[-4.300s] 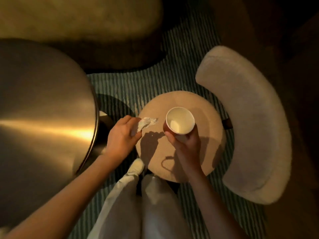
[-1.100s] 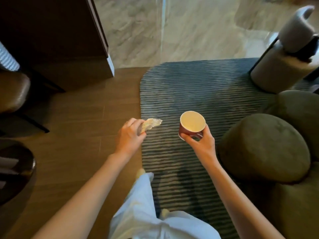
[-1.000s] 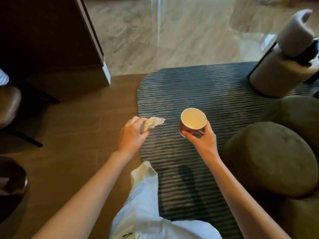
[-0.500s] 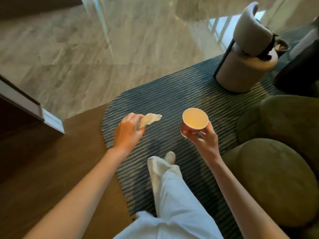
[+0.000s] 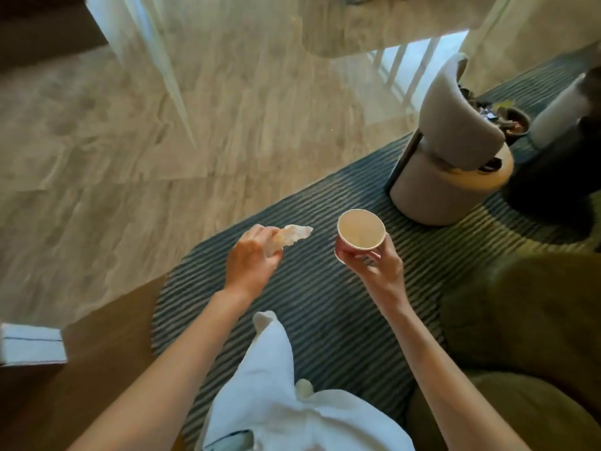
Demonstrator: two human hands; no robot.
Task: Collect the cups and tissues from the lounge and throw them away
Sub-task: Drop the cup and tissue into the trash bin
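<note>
Cup [image 5: 361, 230] is in my right hand [image 5: 374, 262], fingers curled round the lower wall, mouth up, looks empty from up here. Tissue [image 5: 291, 237] is crumpled and pinched in my left hand [image 5: 252, 258], thumb against fingers, with a bit sticking out toward the cup. Both are held out in front of me over the striped rug [image 5: 325, 304], apart from each other, not touching.

So the picking-up part looks done for these two, and I reckon I'm on the carry-to-the-bin leg. One leg in white trousers [image 5: 273, 369] is stepping forward, stone floor [image 5: 162, 125] ahead, green sofa [image 5: 520, 336] on my right, a small upholstered chair [image 5: 452, 157] further up the rug.

Thing is, I can't see a bin anywhere in view, so the next move is mostly finding one and walking to it. Keep the cup level in case there's a dribble left, keep the pinch firm since the tissue is light and could slip. Easy shortcut would be stuffing the tissue into the cup to free a hand. There's some stuff on a low table [image 5: 515, 123] behind the chair, too blurry to say if it's more rubbish.
</note>
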